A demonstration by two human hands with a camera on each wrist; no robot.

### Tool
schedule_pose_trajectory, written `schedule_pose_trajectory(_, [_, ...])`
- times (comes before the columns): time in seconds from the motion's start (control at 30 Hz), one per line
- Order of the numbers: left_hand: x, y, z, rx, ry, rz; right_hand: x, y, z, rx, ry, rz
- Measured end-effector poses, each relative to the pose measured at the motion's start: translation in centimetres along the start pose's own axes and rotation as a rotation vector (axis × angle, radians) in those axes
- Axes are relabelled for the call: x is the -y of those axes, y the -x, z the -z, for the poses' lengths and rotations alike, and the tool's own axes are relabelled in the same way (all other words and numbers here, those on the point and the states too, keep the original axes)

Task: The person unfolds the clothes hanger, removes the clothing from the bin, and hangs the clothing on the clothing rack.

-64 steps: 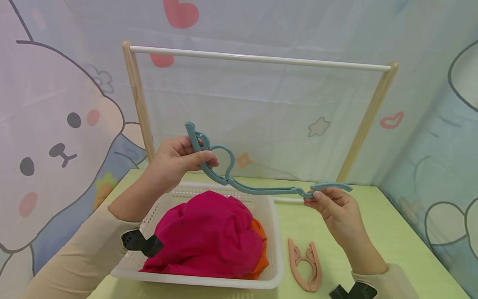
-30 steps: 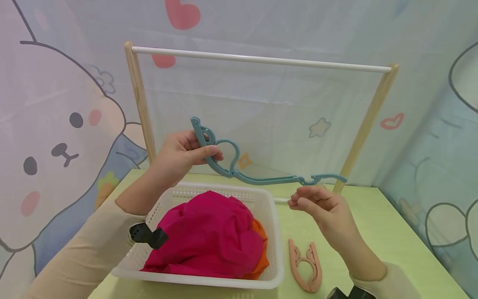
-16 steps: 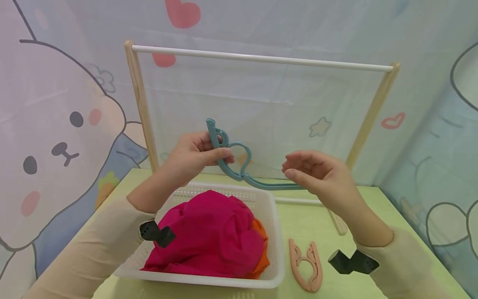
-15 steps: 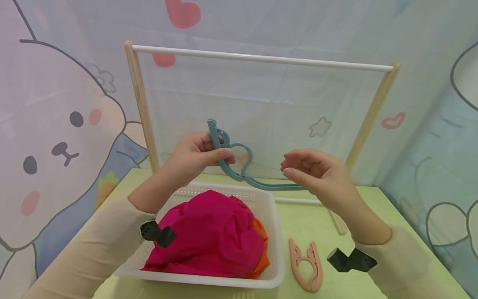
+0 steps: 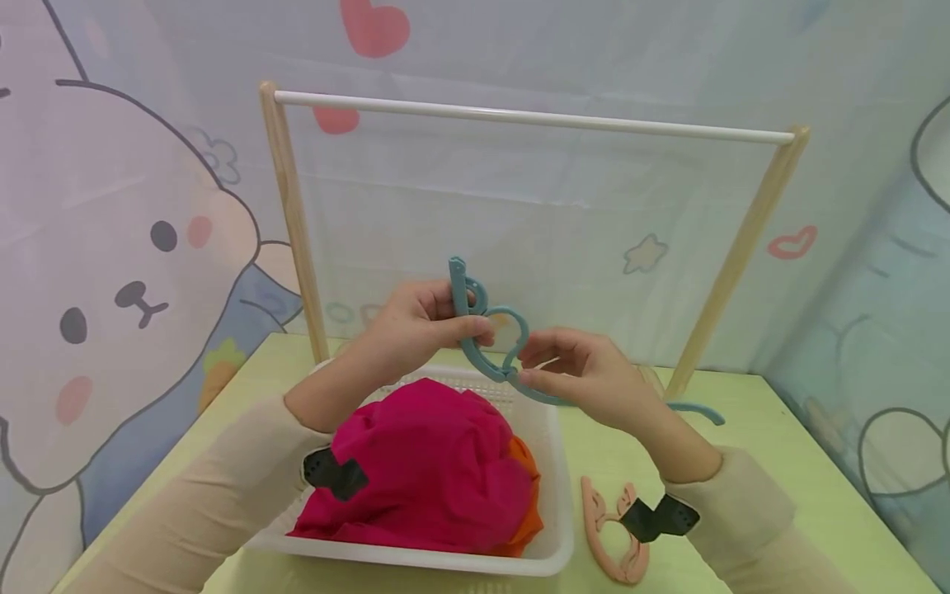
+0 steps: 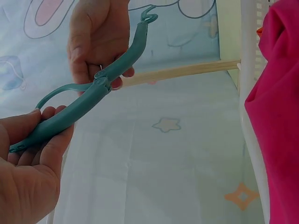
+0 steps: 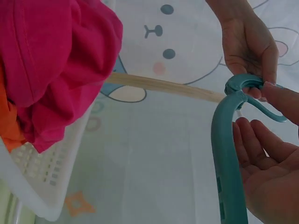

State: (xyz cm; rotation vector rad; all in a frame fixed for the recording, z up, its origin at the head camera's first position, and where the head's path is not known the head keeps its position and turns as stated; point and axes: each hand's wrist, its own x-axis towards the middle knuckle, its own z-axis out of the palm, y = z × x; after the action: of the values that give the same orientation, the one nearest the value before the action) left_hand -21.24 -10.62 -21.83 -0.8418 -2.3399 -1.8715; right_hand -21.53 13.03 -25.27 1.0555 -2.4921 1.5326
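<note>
A teal folding clothes hanger (image 5: 482, 356) is held up over the basket's back edge. My left hand (image 5: 419, 326) pinches its left arm between thumb and fingers, with the folded left end sticking up past them. My right hand (image 5: 594, 379) is at the middle hinge, fingertips and thumb around the hook's base, fingers loosely bent and spread in the right wrist view. The hanger's right arm (image 7: 226, 158) runs beneath that hand, and its tip shows beyond the wrist. A pink folding hanger (image 5: 594, 528) lies folded on the table, partly hidden by the right wrist's camera.
A white basket (image 5: 557, 528) holds a magenta cloth (image 5: 438, 470) and an orange cloth (image 5: 530, 495). Behind it stands a rack with a white rod (image 5: 534, 118) and wooden posts (image 5: 731, 264). A printed curtain hangs behind the green table (image 5: 712, 478).
My right hand has let go of the hanger's right tip and moved left along it to the middle hinge. The left hand has carried the hanger to the right, still pinching it.
</note>
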Motion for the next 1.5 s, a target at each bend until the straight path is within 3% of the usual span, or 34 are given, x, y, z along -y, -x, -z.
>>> schedule_pose_trajectory(0.23, [0.1, 0.3, -0.5, 0.030, -0.013, -0.031, -0.6, 0.1, -1.1, 0.045, -0.006, 0.021])
schedule_pose_trajectory(0.67, [0.4, 0.4, -0.8, 0.036, 0.059, -0.035, -1.0, 0.6, -1.1, -0.023, 0.036, 0.163])
schedule_pose_trajectory(0.9, [0.7, 0.8, -0.8, -0.025, 0.141, -0.064, -0.9, 0.7, -0.7, -0.092, -0.015, 0.138])
schedule_pose_trajectory(1.37, [2.3, 1.9, -2.9, -0.204, 0.482, -0.117, -0.5, 0.8, 0.0, -0.195, 0.028, 0.137])
schedule_pose_trajectory(1.5, [2.9, 2.3, -3.7, -0.270, 0.576, -0.085, -0.3, 0.9, 0.1, -0.203, 0.034, 0.114])
